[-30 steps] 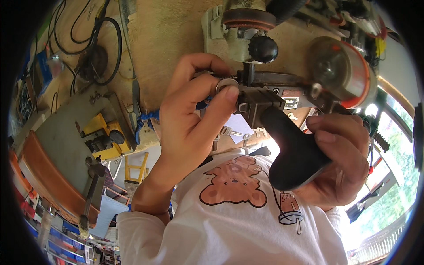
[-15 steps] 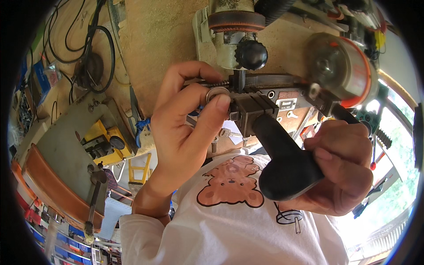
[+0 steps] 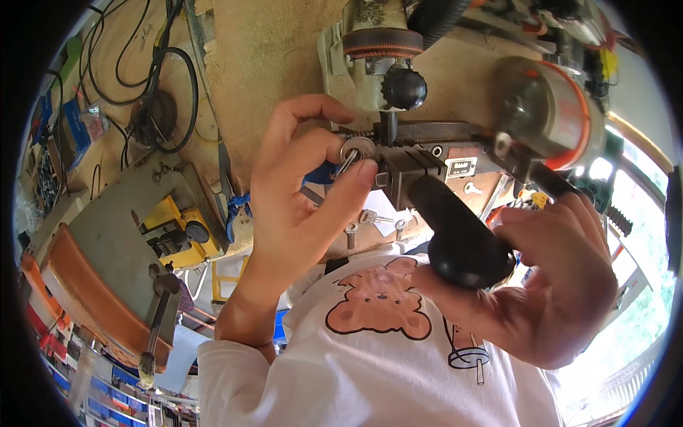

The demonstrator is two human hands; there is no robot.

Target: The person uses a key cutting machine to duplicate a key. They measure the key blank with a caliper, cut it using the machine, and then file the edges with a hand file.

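Note:
A metal key with a round head (image 3: 358,146) is pinched between the thumb and index finger of my left hand (image 3: 295,185). It is held at the left side of a dark steel clamp (image 3: 407,173) on a key-cutting machine. From the near side of that clamp sticks out a black clamp handle (image 3: 466,249) with a rounded end. My right hand (image 3: 555,277) curls around this end, thumb at its left and fingers at its right. Just beyond the clamp a thin upright pin (image 3: 388,128) comes down from the machine head (image 3: 380,53), which carries a black ribbed knob (image 3: 403,90).
At the right is a round guard (image 3: 548,110) with an orange rim. Several loose keys (image 3: 472,188) lie around the clamp. Another grey machine (image 3: 107,235) with a yellow part stands at the left. Black cables (image 3: 153,78) loop over the wooden bench behind it.
My right hand has shifted its grip on the handle, thumb now at the left of its end. The key in my left hand has tilted, showing its blade. The view has shifted slightly.

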